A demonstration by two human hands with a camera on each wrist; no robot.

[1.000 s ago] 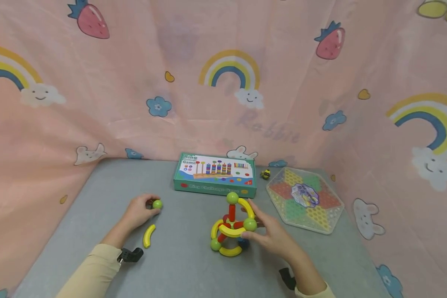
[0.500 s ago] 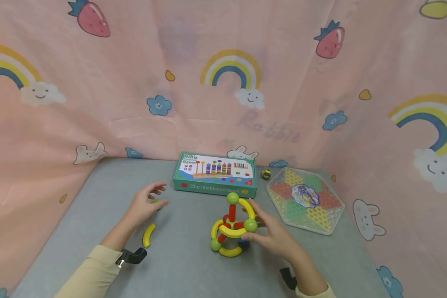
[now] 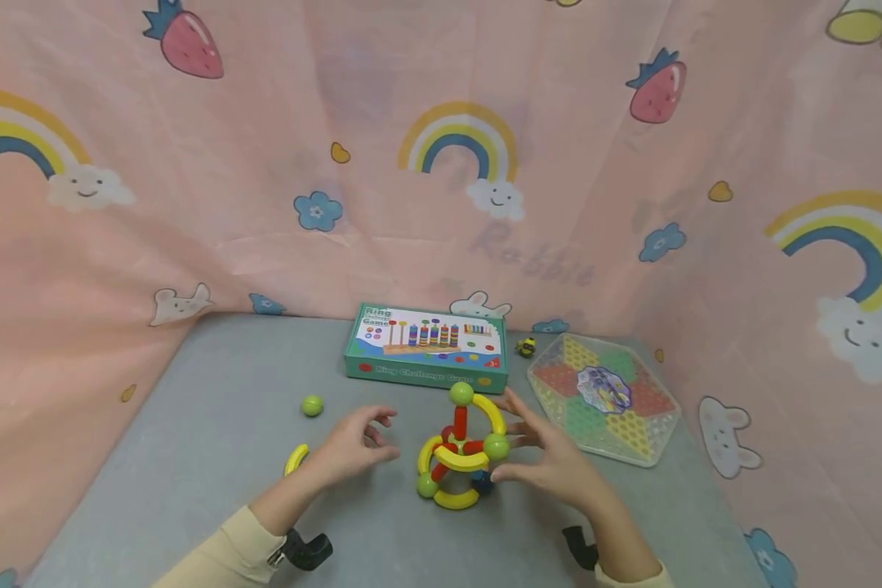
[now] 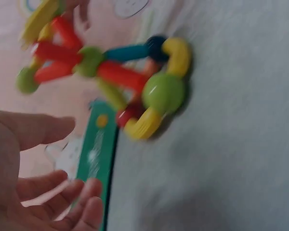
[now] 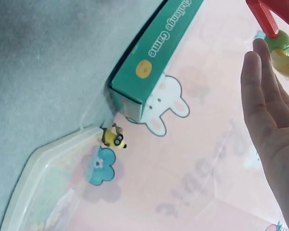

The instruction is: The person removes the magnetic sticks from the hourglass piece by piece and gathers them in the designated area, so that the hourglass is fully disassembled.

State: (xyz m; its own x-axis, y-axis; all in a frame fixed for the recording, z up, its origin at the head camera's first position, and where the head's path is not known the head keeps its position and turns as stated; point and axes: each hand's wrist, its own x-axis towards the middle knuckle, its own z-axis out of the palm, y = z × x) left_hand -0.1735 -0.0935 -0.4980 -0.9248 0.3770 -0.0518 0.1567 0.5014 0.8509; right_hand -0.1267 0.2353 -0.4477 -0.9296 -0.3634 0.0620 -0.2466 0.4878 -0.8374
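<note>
A magnetic stick-and-ball construction [image 3: 459, 462] stands on the table, built of red rods, yellow curved pieces and green balls, with a dark blue ball low on it. To its left, my left hand [image 3: 351, 445] hangs with fingers loosely bent and holds nothing; the left wrist view shows the gap between that hand and the construction [image 4: 90, 61]. My right hand [image 3: 554, 459] is beside its right side, fingers nearly straight in the right wrist view. Whether those fingertips touch it I cannot tell. A loose green ball [image 3: 312, 406] and a yellow curved piece [image 3: 296, 459], partly hidden by my left arm, lie farther left.
Behind the construction lies a green Ring Challenge Game box [image 3: 426, 349]. A small yellow-and-black figure [image 3: 526, 347] stands between it and a clear hexagonal board case [image 3: 604, 398] at the right. A pink printed curtain [image 3: 265, 180] encloses the table's back and sides.
My left hand has let go of the green ball, leaving it on the table, and has moved right toward the construction. My right hand has loosened and shifted slightly away from it.
</note>
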